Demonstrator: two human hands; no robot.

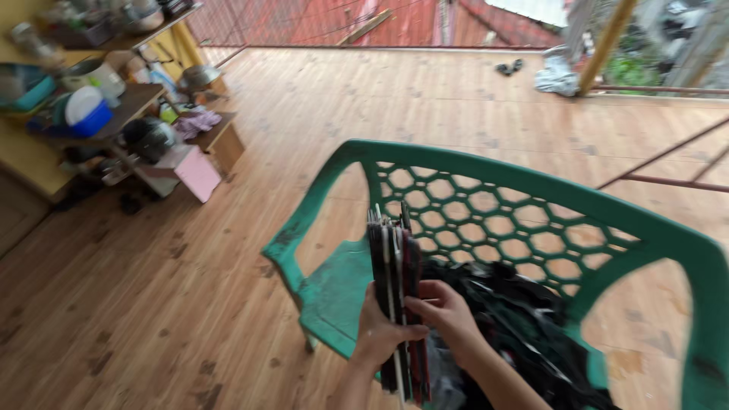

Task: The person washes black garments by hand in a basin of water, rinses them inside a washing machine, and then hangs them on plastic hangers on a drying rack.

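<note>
We take the green plastic chair (486, 220) as our landmark. The frame is motion-blurred, and its lower edge cuts off both forearms and the bottom of the bundle in hand. The chair's right arm and part of its seat also run out of frame.

Over the chair's seat, both hands grip a flat bundle of thin dark pieces (399, 304), black with red and pale edges, held upright on edge. We cannot tell what the pieces are; they may be hangers or folded items. The left hand (383, 330) wraps the bundle from the chair's front side, fingers closed round it. The right hand (448, 311) clamps it from the backrest side, thumb and fingers pinched onto the bundle's edge. Both grips are tight on the bundle, with no gap showing.

On the seat, against the honeycomb backrest, lies a heap of dark clothes (524, 326), black with hints of green and white. Single garments cannot be made out. The right forearm crosses over this heap.

Well away from the chair, to its far left, wooden shelves (140, 95) carry pots, a blue basin with a white lid (85, 110) and a black pot (148, 137); their contents are hidden. Beyond the chair's back, a pale cloth (557, 76) lies on the wooden floor (152, 304) near a yellow post (605, 45).
</note>
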